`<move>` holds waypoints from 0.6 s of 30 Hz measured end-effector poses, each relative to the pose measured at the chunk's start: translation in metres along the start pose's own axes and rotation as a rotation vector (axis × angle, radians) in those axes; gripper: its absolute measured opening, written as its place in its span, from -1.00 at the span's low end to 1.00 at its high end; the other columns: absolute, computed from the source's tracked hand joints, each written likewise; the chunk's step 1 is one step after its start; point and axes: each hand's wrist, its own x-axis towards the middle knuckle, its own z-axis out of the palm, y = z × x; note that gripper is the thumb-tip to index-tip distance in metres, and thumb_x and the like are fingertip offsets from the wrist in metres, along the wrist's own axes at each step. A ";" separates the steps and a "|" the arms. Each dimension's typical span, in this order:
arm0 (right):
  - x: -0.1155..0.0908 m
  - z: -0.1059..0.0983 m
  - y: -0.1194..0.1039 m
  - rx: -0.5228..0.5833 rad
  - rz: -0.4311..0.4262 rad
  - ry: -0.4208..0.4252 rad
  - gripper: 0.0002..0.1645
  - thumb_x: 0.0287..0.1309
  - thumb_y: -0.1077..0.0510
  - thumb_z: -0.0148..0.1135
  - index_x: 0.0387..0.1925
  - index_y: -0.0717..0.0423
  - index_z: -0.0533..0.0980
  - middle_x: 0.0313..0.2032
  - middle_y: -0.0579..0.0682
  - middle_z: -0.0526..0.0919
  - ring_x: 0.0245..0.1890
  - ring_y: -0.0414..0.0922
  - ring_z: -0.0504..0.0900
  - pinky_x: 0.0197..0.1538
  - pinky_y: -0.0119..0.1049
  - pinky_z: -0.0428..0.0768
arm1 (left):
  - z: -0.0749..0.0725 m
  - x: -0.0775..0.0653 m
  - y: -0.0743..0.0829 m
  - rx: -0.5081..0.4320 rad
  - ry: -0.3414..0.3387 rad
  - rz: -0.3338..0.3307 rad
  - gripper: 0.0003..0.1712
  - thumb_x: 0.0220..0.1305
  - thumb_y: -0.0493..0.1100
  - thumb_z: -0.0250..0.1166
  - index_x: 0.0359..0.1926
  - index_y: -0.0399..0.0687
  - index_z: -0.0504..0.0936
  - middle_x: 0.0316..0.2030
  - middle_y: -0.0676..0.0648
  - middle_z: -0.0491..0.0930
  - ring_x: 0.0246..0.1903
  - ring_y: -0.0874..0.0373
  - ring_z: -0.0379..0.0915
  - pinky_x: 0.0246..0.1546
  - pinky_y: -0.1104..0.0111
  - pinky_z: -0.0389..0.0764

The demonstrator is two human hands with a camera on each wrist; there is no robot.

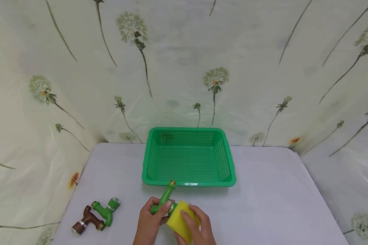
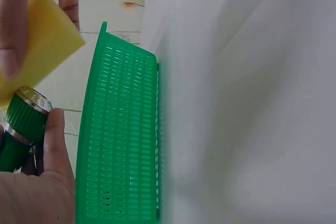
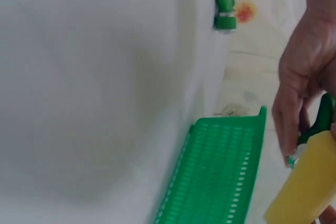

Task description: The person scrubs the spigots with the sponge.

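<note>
My left hand [image 1: 151, 217] grips a green tap [image 1: 166, 195] with a brass threaded end, raised in front of the basket. In my right hand [image 1: 202, 226] is a yellow sponge [image 1: 178, 223], pinched between thumb and fingers. The sponge sits against the knob end of the tap; in the left wrist view the ribbed green knob [image 2: 26, 116] with its silvery cap touches the sponge [image 2: 50, 40]. Part of the tap body is hidden behind the left fingers.
A green plastic basket [image 1: 189, 184] stands at the back of the white-covered table [image 1: 270, 197]. To the left lie a second green tap [image 1: 105, 211] and a brown tap [image 1: 88, 217], close together. Flower-patterned sheeting [image 1: 178, 68] rises behind and at both sides.
</note>
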 end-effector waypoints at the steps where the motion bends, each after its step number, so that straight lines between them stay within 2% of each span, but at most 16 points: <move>1: -0.002 0.000 0.002 -0.008 0.008 -0.009 -0.30 0.10 -0.16 0.35 0.25 -0.05 0.44 0.25 0.13 0.35 0.08 -0.04 0.45 0.09 -0.45 0.45 | 0.000 0.000 0.000 -0.002 0.001 0.001 -0.52 0.17 0.00 0.41 -0.17 -0.27 0.42 -0.02 -0.22 0.63 -0.09 0.02 0.61 -0.16 0.20 0.66; 4: -0.007 0.000 0.007 -0.030 0.074 -0.045 -0.23 -0.01 -0.11 0.46 0.27 -0.15 0.41 0.26 0.06 0.33 0.10 -0.09 0.43 -0.02 -0.28 0.58 | 0.001 -0.001 -0.002 -0.019 -0.004 0.009 -0.53 0.18 -0.03 0.41 -0.16 -0.28 0.41 -0.01 -0.23 0.63 -0.07 0.00 0.60 -0.14 0.18 0.65; 6: -0.010 0.001 0.011 -0.024 0.128 -0.068 -0.15 -0.10 -0.06 0.53 0.28 -0.18 0.40 0.26 0.03 0.33 0.10 -0.12 0.42 -0.04 -0.25 0.59 | 0.001 -0.001 -0.003 -0.031 -0.007 0.022 -0.53 0.18 -0.05 0.40 -0.16 -0.30 0.40 0.00 -0.26 0.61 -0.06 -0.02 0.60 -0.13 0.16 0.65; 8: -0.009 0.002 0.014 0.022 0.250 -0.112 -0.12 -0.15 -0.02 0.57 0.26 -0.21 0.40 0.25 -0.03 0.34 0.11 -0.16 0.42 -0.01 -0.20 0.59 | 0.001 -0.001 -0.002 -0.050 -0.004 0.032 -0.52 0.17 -0.05 0.41 -0.16 -0.30 0.39 0.03 -0.28 0.59 -0.05 -0.04 0.60 -0.12 0.13 0.64; 10: -0.006 0.001 0.017 0.164 0.450 -0.184 -0.15 -0.11 -0.04 0.55 0.25 -0.15 0.39 0.21 -0.02 0.36 0.07 -0.13 0.45 -0.02 -0.21 0.57 | 0.002 0.000 -0.001 -0.058 0.008 0.044 -0.52 0.15 -0.06 0.43 -0.17 -0.30 0.39 0.03 -0.29 0.58 -0.05 -0.05 0.59 -0.13 0.12 0.64; 12: -0.001 -0.001 0.018 0.386 0.718 -0.267 -0.18 0.00 -0.12 0.47 0.27 -0.06 0.35 0.21 0.00 0.36 0.06 -0.11 0.47 -0.03 -0.17 0.60 | 0.003 0.000 0.001 -0.074 0.011 0.051 -0.52 0.14 -0.07 0.44 -0.17 -0.31 0.40 0.04 -0.30 0.56 -0.05 -0.06 0.59 -0.12 0.10 0.64; 14: 0.003 -0.003 0.020 0.620 0.954 -0.313 -0.17 0.09 -0.19 0.36 0.29 0.07 0.30 0.18 0.06 0.41 0.02 -0.06 0.52 -0.04 -0.16 0.60 | 0.006 0.000 0.003 -0.073 0.012 0.050 -0.52 0.12 -0.08 0.45 -0.16 -0.30 0.42 0.03 -0.28 0.57 -0.05 -0.04 0.58 -0.12 0.11 0.64; 16: 0.007 -0.006 0.022 0.838 1.099 -0.341 -0.14 0.18 -0.21 0.28 0.32 0.19 0.24 0.13 0.12 0.45 -0.04 -0.03 0.55 -0.07 -0.13 0.62 | 0.008 0.000 0.003 -0.053 0.013 0.045 -0.53 0.11 -0.08 0.46 -0.15 -0.30 0.45 0.01 -0.25 0.58 -0.06 -0.02 0.57 -0.11 0.14 0.64; 18: 0.009 -0.009 0.022 0.999 1.157 -0.368 -0.13 0.24 -0.22 0.19 0.33 0.28 0.20 0.06 0.15 0.49 -0.09 -0.01 0.57 -0.07 -0.07 0.63 | 0.010 0.000 0.002 -0.006 0.019 0.033 -0.51 0.10 -0.05 0.47 -0.13 -0.27 0.48 -0.03 -0.20 0.61 -0.09 0.03 0.57 -0.10 0.20 0.64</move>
